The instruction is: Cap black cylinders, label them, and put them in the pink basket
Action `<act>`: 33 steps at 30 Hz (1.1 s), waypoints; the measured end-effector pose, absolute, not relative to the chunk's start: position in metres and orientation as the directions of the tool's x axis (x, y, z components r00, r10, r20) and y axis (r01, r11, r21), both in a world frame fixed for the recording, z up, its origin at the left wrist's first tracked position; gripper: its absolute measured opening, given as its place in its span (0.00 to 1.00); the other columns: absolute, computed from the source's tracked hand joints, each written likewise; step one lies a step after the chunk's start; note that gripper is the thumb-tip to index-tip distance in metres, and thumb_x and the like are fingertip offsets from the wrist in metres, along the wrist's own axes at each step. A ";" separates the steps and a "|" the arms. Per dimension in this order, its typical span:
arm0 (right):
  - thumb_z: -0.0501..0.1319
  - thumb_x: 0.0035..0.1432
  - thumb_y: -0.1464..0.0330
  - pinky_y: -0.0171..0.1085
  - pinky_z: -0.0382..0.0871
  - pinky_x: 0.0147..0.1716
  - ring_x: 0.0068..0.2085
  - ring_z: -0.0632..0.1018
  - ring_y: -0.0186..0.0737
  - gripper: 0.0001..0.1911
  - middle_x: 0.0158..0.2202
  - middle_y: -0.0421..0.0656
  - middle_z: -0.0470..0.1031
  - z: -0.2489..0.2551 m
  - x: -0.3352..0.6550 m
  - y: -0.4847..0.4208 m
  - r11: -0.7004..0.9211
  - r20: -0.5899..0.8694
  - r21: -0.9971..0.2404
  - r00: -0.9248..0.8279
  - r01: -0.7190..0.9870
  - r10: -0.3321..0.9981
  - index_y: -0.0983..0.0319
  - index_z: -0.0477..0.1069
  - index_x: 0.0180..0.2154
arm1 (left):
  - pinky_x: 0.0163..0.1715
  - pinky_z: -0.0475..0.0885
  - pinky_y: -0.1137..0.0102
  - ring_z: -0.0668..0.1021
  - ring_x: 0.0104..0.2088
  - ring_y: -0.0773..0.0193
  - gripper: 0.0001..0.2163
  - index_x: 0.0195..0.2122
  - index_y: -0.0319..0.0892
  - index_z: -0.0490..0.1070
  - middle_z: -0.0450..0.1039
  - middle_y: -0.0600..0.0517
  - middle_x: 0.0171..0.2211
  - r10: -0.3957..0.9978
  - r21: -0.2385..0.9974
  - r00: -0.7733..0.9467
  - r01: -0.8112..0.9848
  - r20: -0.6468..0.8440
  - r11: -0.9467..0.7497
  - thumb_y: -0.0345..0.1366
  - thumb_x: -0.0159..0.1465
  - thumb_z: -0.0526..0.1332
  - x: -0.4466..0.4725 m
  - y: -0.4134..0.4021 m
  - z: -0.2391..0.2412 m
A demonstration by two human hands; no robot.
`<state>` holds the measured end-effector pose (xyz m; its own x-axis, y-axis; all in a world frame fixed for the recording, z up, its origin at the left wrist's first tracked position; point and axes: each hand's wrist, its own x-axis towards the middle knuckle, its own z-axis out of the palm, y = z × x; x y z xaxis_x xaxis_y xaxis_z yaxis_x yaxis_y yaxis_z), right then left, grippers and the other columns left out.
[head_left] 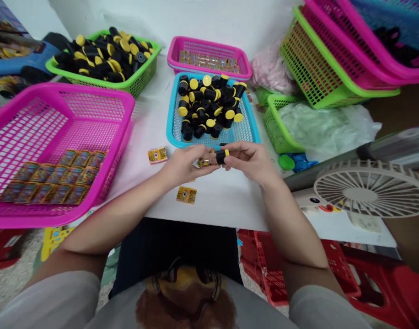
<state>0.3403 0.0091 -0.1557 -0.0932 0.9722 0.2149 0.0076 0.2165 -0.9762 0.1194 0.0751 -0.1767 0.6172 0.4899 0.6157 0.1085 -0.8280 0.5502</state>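
My right hand [251,160] pinches a small black cylinder with a yellow cap [222,156], held sideways just above the table. My left hand [187,163] grips a small colourful printed packet [205,162] right against the cylinder's black end. Whether the cylinder is inside the packet or only touching it, I cannot tell. Two yellow printed cards lie near my left hand: one card [157,155] to its left, another card [186,195] below it. Beyond both hands, a blue basket [169,119] holds many similar black cylinders with yellow caps [209,103].
On the left, a pink basket [103,107] contains rows of printed packets [55,178]. Behind it, a green basket [146,75] is heaped with cylinders. A pink basket [212,42] stands at the back. Stacked baskets [319,59], plastic bags [315,121] and a fan [363,194] occupy the right.
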 end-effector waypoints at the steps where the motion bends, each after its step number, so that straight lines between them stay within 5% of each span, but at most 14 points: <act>1: 0.79 0.48 0.56 0.36 0.80 0.30 0.26 0.80 0.33 0.21 0.26 0.37 0.79 -0.157 0.340 0.010 0.194 0.195 -0.981 -0.094 -0.020 0.976 0.59 0.82 0.40 | 0.43 0.78 0.71 0.85 0.42 0.64 0.12 0.37 0.41 0.73 0.84 0.48 0.43 0.473 0.537 0.615 0.094 0.631 -0.839 0.45 0.68 0.68 0.119 0.076 -0.177; 6: 0.79 0.46 0.52 0.37 0.80 0.31 0.26 0.79 0.32 0.26 0.28 0.37 0.80 -0.160 0.333 0.013 0.183 0.183 -0.983 -0.042 0.000 0.982 0.59 0.81 0.42 | 0.41 0.78 0.73 0.85 0.41 0.65 0.12 0.37 0.41 0.71 0.84 0.49 0.42 0.455 0.529 0.544 0.024 0.705 -0.848 0.44 0.68 0.68 0.120 0.081 -0.178; 9: 0.75 0.54 0.52 0.37 0.80 0.32 0.29 0.80 0.33 0.23 0.33 0.37 0.80 -0.161 0.325 0.009 0.365 0.376 -0.919 0.048 0.152 0.926 0.56 0.79 0.47 | 0.40 0.78 0.71 0.85 0.41 0.63 0.16 0.44 0.42 0.70 0.83 0.49 0.42 0.552 0.649 0.520 -0.006 0.652 -0.761 0.46 0.65 0.70 0.125 0.078 -0.180; 14: 0.67 0.66 0.59 0.46 0.81 0.50 0.48 0.83 0.44 0.09 0.46 0.44 0.82 -0.162 0.321 0.001 0.651 0.782 -0.464 -0.069 0.601 0.620 0.53 0.80 0.46 | 0.38 0.79 0.70 0.85 0.35 0.63 0.35 0.64 0.47 0.54 0.83 0.52 0.38 0.665 0.862 0.551 -0.269 0.504 -0.431 0.43 0.62 0.73 0.134 0.067 -0.179; 19: 0.66 0.65 0.54 0.51 0.80 0.53 0.53 0.82 0.48 0.27 0.52 0.48 0.80 -0.166 0.325 0.003 0.675 0.774 -0.108 -0.364 0.730 0.518 0.55 0.69 0.62 | 0.31 0.77 0.73 0.83 0.28 0.67 0.38 0.61 0.48 0.52 0.83 0.55 0.35 0.733 0.894 0.538 -0.388 0.416 -0.223 0.42 0.59 0.76 0.134 0.065 -0.173; 25: 0.63 0.63 0.68 0.54 0.78 0.53 0.55 0.80 0.51 0.34 0.54 0.49 0.77 -0.176 0.309 0.001 0.596 0.809 -0.012 -0.342 0.803 0.478 0.55 0.57 0.68 | 0.30 0.75 0.74 0.81 0.27 0.70 0.37 0.55 0.50 0.52 0.79 0.59 0.36 0.693 0.894 0.607 -0.430 0.388 -0.125 0.42 0.56 0.78 0.137 0.069 -0.176; 30: 0.64 0.63 0.65 0.53 0.78 0.53 0.54 0.80 0.51 0.36 0.52 0.48 0.77 -0.177 0.298 -0.007 0.631 0.833 0.030 -0.368 0.776 0.413 0.54 0.56 0.69 | 0.23 0.70 0.76 0.78 0.23 0.71 0.28 0.58 0.50 0.48 0.71 0.64 0.28 0.507 0.914 0.771 -0.394 0.386 -0.096 0.41 0.67 0.67 0.135 0.063 -0.186; 33: 0.66 0.63 0.63 0.54 0.77 0.56 0.53 0.79 0.50 0.35 0.50 0.48 0.76 -0.177 0.296 -0.009 0.657 0.845 0.058 -0.387 0.752 0.368 0.57 0.58 0.68 | 0.24 0.70 0.76 0.78 0.24 0.70 0.32 0.64 0.48 0.44 0.71 0.63 0.28 0.481 0.929 0.797 -0.347 0.366 -0.132 0.35 0.67 0.65 0.131 0.058 -0.185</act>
